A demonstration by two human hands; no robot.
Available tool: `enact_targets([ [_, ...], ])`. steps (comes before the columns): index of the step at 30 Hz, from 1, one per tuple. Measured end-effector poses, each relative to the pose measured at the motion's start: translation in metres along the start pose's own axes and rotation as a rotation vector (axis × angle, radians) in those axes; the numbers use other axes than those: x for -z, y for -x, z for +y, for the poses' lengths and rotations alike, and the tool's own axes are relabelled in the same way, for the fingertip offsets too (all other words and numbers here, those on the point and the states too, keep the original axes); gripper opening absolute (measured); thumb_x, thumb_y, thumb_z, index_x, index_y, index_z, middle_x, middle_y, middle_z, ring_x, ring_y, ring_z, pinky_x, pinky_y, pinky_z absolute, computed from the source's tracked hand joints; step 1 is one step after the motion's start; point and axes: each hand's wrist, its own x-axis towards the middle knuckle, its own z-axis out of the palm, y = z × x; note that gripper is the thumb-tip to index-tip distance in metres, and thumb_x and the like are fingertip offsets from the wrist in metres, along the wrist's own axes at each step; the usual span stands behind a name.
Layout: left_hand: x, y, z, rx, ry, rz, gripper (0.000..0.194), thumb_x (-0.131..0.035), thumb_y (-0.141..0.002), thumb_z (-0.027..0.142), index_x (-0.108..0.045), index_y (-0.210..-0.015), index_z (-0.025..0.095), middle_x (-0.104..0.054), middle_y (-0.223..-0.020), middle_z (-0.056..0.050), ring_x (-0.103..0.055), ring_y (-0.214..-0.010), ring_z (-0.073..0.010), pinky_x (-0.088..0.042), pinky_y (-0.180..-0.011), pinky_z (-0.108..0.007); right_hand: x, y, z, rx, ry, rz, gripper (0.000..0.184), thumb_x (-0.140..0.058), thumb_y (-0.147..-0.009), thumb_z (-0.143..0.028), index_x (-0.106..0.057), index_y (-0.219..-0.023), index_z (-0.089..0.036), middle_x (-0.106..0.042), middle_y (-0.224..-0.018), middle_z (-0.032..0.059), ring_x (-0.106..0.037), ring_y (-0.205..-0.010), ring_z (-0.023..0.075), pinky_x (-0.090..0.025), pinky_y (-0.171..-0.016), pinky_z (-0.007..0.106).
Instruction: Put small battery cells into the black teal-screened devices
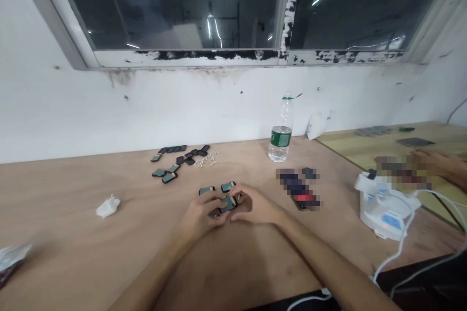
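My left hand [204,214] is closed on a small black case with a green circuit board [228,203], its fingers lying over the left side. At the right end of that case are the curled fingers of my right hand [257,205]; whatever sits between their tips is too small to make out. Just beyond my hands lie two similar cases, one at the left [206,190] and one at the right [228,186], boards facing up. Part of another case [214,213] shows beneath my left fingers.
More green-board cases [170,177] and black case pieces [189,155] lie further back, beside small white pieces [205,159]. A water bottle [280,141] stands near the wall. Rightward are a blurred phone [297,188], a white device with cables [385,209] and another person's hand [434,163]. Crumpled tissue [108,206] lies left.
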Motion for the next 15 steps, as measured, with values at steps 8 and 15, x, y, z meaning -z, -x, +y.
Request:
enact_targets([
  [8,-0.0041,0.0012,-0.0014,0.043,0.032,0.061,0.003,-0.071,-0.085,0.023,-0.074,-0.084,0.022,-0.077,-0.102,-0.008,-0.076,-0.087,-0.0196,-0.064,-0.076,-0.029,-0.0029,-0.0020,0.0079,0.024,-0.020,0.103,0.031,-0.081,-0.081,-0.046,-0.072,-0.094,-0.019,-0.075,-0.108,0.0105,-0.072,-0.091,0.0238,-0.060,-0.085,0.040],
  [15,0.0004,-0.0022,0.0003,0.128,0.142,0.024,0.006,-0.073,-0.085,0.027,-0.073,-0.083,0.021,-0.077,-0.101,-0.007,-0.075,-0.085,-0.0187,-0.063,-0.078,-0.029,0.0031,-0.0011,-0.0006,0.039,0.035,0.095,0.036,-0.082,-0.082,-0.039,-0.072,-0.111,-0.020,-0.075,-0.108,0.0095,-0.069,-0.093,0.0219,-0.056,-0.087,0.036],
])
